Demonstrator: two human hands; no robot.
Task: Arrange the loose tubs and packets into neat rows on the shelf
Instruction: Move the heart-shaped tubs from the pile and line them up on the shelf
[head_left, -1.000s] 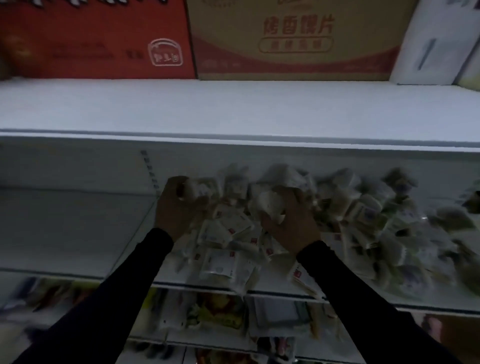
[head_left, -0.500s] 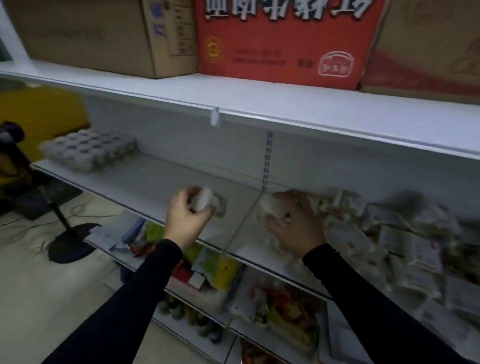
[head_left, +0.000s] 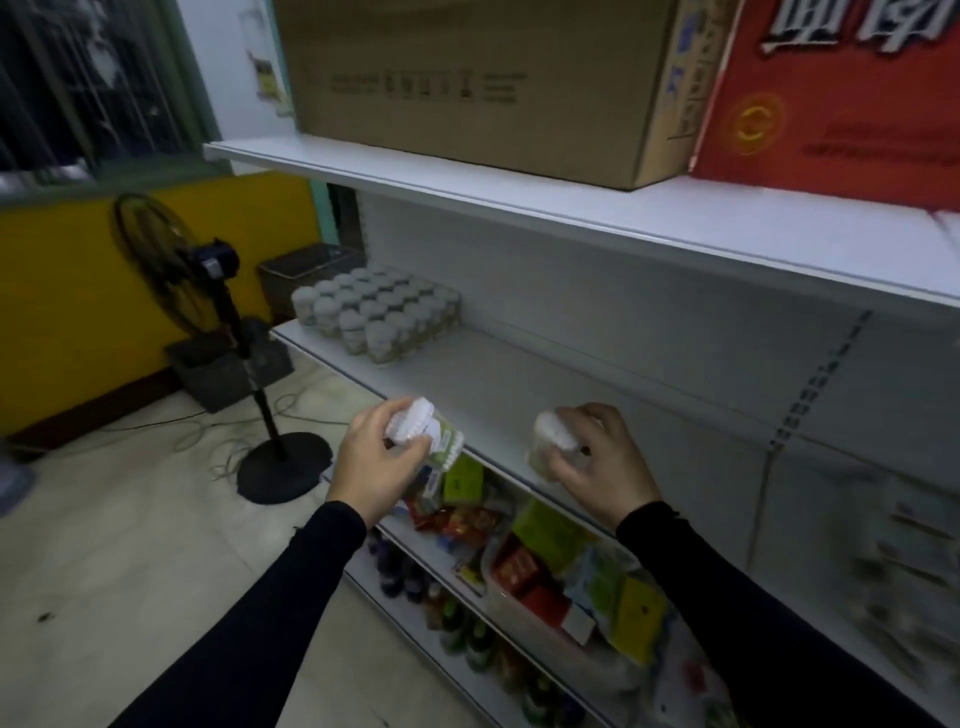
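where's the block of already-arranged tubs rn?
In the head view, the block of tubs sits at the far left end of the middle shelf, near the standing fan, left of and beyond both hands.

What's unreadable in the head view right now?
- Tub in right hand: the fingers cover most of it; only its white lid shows.
- Packets at the shelf's right end: motion blur, cut by the frame edge.
- Label on the left hand's tub: too small.
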